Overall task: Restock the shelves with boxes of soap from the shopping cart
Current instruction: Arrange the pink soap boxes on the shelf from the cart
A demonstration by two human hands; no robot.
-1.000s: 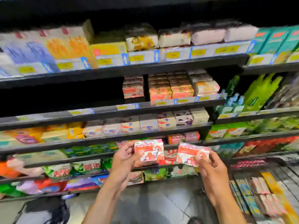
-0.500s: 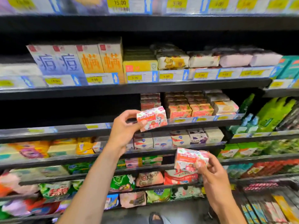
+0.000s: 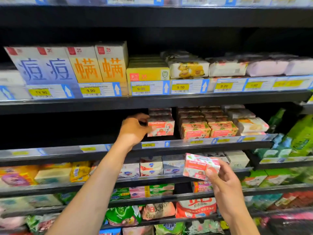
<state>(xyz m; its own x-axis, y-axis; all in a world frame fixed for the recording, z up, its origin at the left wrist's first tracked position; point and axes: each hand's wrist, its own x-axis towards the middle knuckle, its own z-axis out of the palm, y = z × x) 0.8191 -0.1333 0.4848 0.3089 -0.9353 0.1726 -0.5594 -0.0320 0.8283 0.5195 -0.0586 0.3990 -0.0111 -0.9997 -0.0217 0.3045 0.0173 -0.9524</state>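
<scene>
- Way up and left of the Goat Soap stack [image 3: 160,114]: tall white boxes [image 3: 42,68] with a big blue 痘 on each.
- Next to those, still up-left of the stack, are the orange boxes [image 3: 98,67] printed 螨. They've got a red corner logo with what looks like "35" – too blurry to be sure.
- Under them sits a yellow price tag [image 3: 90,90] reading 9.90, and the same price shows on the tags further along.
- Straight above the stack there's a flat yellow box [image 3: 147,73], small print unreadable.
- Left hand [image 3: 135,128] is at the stack's left side, fingers curled round the left end of the front Goat Soap box [image 3: 160,128].
- That box sits on the shelf [image 3: 220,144] at the stack's front, pink and white, "Goat Soap" readable on top.
- Just right of the stack: rows of orange Goat Soap boxes [image 3: 208,130], same name but peachier.
- Below and right of the stack, right hand [image 3: 225,182] grips a second Goat Soap box [image 3: 200,166] by its right end – held tilted in the air in front of the next shelf down.
- Far right of the stack: green packs [image 3: 301,134], text too smeared to read.
</scene>
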